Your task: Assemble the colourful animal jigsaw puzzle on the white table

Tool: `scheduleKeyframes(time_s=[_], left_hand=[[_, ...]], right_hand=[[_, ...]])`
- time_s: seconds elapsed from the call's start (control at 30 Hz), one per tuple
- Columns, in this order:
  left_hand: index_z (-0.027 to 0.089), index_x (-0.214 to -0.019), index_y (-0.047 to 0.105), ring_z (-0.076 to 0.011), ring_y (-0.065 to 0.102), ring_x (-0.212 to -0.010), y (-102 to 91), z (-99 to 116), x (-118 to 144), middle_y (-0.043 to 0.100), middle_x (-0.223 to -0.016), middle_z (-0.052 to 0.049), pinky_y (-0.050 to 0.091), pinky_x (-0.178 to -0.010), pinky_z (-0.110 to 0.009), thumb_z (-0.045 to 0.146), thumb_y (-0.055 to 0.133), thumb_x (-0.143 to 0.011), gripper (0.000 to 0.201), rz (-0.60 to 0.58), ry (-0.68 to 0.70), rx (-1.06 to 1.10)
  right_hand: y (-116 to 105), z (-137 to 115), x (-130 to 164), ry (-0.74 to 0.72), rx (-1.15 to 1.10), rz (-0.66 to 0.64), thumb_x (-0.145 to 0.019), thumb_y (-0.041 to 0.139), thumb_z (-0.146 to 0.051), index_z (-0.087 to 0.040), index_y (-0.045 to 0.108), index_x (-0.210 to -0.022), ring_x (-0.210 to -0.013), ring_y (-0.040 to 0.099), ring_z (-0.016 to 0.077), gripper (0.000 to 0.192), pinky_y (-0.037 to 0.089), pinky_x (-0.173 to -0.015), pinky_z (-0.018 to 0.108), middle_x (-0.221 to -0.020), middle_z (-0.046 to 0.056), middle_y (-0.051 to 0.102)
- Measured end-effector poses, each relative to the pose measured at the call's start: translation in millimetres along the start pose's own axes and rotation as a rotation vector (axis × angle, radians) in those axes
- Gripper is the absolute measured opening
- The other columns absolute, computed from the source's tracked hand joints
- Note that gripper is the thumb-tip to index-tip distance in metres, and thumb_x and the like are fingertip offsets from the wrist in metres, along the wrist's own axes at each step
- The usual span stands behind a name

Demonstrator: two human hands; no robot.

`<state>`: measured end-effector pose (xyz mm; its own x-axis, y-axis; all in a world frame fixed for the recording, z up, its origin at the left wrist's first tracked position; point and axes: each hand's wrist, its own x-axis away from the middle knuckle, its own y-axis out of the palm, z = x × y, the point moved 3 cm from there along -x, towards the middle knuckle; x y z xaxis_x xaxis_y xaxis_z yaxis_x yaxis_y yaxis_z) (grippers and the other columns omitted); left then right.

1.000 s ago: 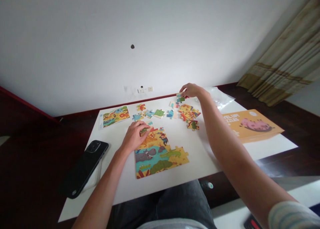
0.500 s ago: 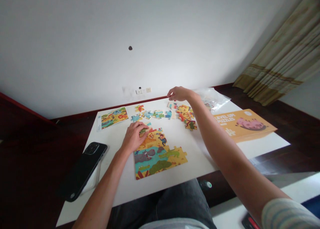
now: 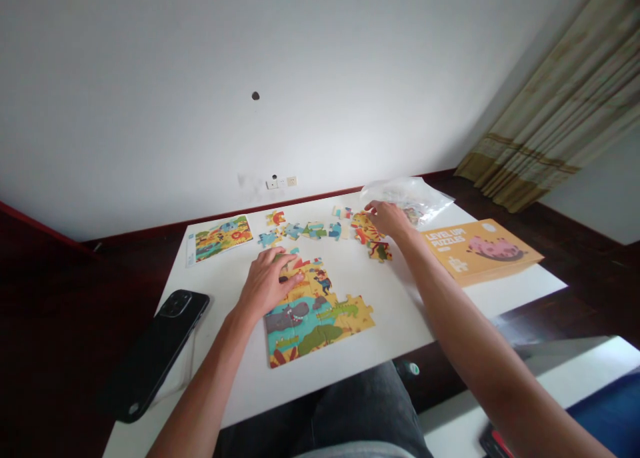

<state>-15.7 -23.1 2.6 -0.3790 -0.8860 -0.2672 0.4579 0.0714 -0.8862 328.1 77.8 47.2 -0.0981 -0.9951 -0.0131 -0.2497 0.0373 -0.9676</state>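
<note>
A white table (image 3: 360,351) carries everything here. Near its front edge lies a partly joined puzzle (image 3: 313,311), showing a grey hippo, blue water and a green crocodile. Along the far side a row of loose puzzle pieces (image 3: 305,230) runs from left to right, ending in a small joined cluster (image 3: 373,241) of yellow and red pieces. At the far left corner lies a picture card (image 3: 220,237) with the same bright scene. A black phone (image 3: 155,351) rests on the left edge, partly overhanging it. On the right side sits an orange puzzle box (image 3: 480,250), and just behind it a clear plastic bag (image 3: 415,195).
</note>
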Motion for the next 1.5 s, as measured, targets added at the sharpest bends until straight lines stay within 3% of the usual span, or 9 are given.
scheduleKeyframes(time_s=[0.27,0.47,0.6,0.73,0.93,1.07,1.17,1.3,1.5], left_hand=[[0.030,-0.113,0.075,-0.0307,0.061,-0.122,-10.9,-11.2,1.5,0.067,-0.127,-0.006,0.048,-0.108,-0.048,0.043,0.084,-0.082,0.035,-0.032,-0.020,0.062],[0.030,-0.111,0.075,-0.0294,0.061,-0.119,-12.9,-9.4,1.8,0.067,-0.124,-0.005,0.048,-0.107,-0.048,0.038,0.080,-0.086,0.027,-0.032,-0.043,0.050],[0.030,-0.111,0.074,-0.0298,0.060,-0.120,-12.1,-8.5,2.1,0.067,-0.124,-0.004,0.048,-0.106,-0.048,0.038,0.079,-0.088,0.025,-0.029,-0.038,0.049],[0.031,-0.112,0.073,-0.0299,0.060,-0.121,-13.5,-7.4,2.0,0.067,-0.124,-0.004,0.048,-0.107,-0.048,0.037,0.079,-0.087,0.026,-0.014,-0.031,0.058],[0.029,-0.114,0.073,-0.0308,0.059,-0.122,-14.9,-5.8,1.7,0.067,-0.126,-0.005,0.048,-0.107,-0.049,0.038,0.079,-0.088,0.028,-0.032,-0.043,0.050],[0.028,-0.114,0.072,-0.0305,0.060,-0.118,-13.6,-7.5,1.6,0.067,-0.123,-0.006,0.049,-0.106,-0.049,0.039,0.080,-0.087,0.030,-0.024,-0.025,0.048],[0.027,-0.114,0.072,-0.0301,0.061,-0.116,-12.5,-9.2,1.6,0.067,-0.122,-0.006,0.049,-0.105,-0.049,0.041,0.080,-0.087,0.031,-0.010,-0.006,0.043],[0.029,-0.114,0.073,-0.0308,0.061,-0.117,-12.5,-9.5,1.6,0.066,-0.122,-0.006,0.049,-0.106,-0.050,0.044,0.079,-0.088,0.031,-0.010,-0.011,0.033],[0.028,-0.114,0.073,-0.0316,0.061,-0.116,-14.4,-7.2,0.8,0.066,-0.122,-0.006,0.050,-0.104,-0.050,0.041,0.081,-0.087,0.031,-0.025,-0.016,0.023]], right_hand=[[12.6,19.6,-11.0,0.013,-0.041,0.023,-0.097,0.049,-0.015,-0.020,0.073,-0.129,-0.111,0.071,0.0286,0.040,0.050,-0.096,0.035,-0.119,0.014,0.077],[30.0,-11.1,-14.0,-0.204,-0.056,0.140,-0.104,0.046,-0.025,-0.012,0.062,-0.144,-0.126,0.062,0.0285,0.045,0.038,-0.114,0.036,-0.132,0.017,0.072],[48.8,-30.9,-22.1,-0.225,-0.067,0.082,-0.102,0.051,-0.030,-0.010,0.059,-0.147,-0.130,0.057,0.0303,0.049,0.039,-0.111,0.035,-0.128,0.019,0.072],[50.0,-33.4,-24.8,-0.204,-0.138,0.099,-0.093,0.064,-0.029,-0.016,0.062,-0.145,-0.123,0.059,0.0300,0.054,0.042,-0.108,0.035,-0.125,0.015,0.074],[33.1,-38.7,-5.7,-0.166,-0.426,0.196,-0.091,0.059,-0.025,-0.017,0.072,-0.122,-0.093,0.068,0.0219,0.034,0.048,-0.087,0.030,-0.104,0.008,0.076],[21.7,-58.0,14.7,-0.242,-0.511,0.268,-0.093,0.057,-0.031,-0.019,0.070,-0.103,-0.097,0.068,0.0231,0.020,0.048,-0.089,0.032,-0.103,0.008,0.076],[24.7,-74.3,26.5,-0.307,-0.658,0.154,-0.092,0.059,-0.034,-0.020,0.065,-0.114,-0.088,0.069,0.0208,0.027,0.050,-0.082,0.030,-0.098,0.007,0.075],[42.9,-96.9,40.8,-0.456,-0.870,-0.101,-0.091,0.061,-0.036,-0.022,0.053,-0.142,-0.078,0.069,0.0173,0.053,0.052,-0.072,0.027,-0.093,0.003,0.072],[69.6,-113.3,51.1,-0.525,-0.809,-0.219,-0.090,0.062,-0.029,-0.019,0.068,-0.130,-0.075,0.066,0.0149,0.042,0.050,-0.072,0.027,-0.093,0.004,0.071]])
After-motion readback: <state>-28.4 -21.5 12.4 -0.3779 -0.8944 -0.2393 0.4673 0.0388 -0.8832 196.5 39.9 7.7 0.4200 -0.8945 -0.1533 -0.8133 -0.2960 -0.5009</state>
